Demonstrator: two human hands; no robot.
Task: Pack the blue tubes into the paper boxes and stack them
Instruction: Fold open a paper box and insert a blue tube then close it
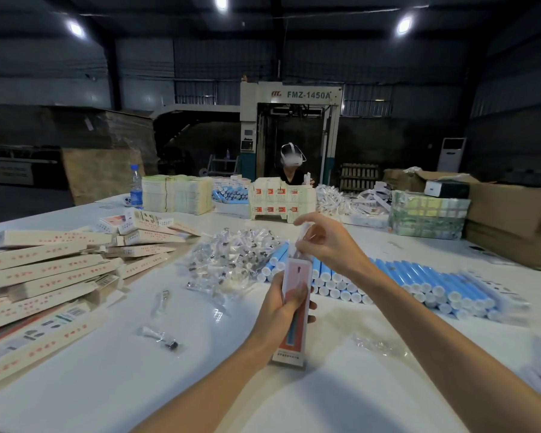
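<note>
My left hand [283, 303] grips a long pink and white paper box [292, 323], held upright above the white table [138, 379]. Over the box's open top, my right hand [322, 242] pinches a small clear packet [303, 235]. A bed of blue tubes [419, 282] with white caps lies on the table to the right, behind my right arm. Packed paper boxes [44, 276] are piled at the left. Whether a tube sits inside the held box cannot be told.
A heap of clear wrapped small parts [235, 257] lies mid-table, with loose packets [160, 335] nearer me. Stacks of flat cartons [177, 193], a water bottle [136, 187] and cardboard boxes [512, 220] stand at the far side. A person [292, 170] sits opposite.
</note>
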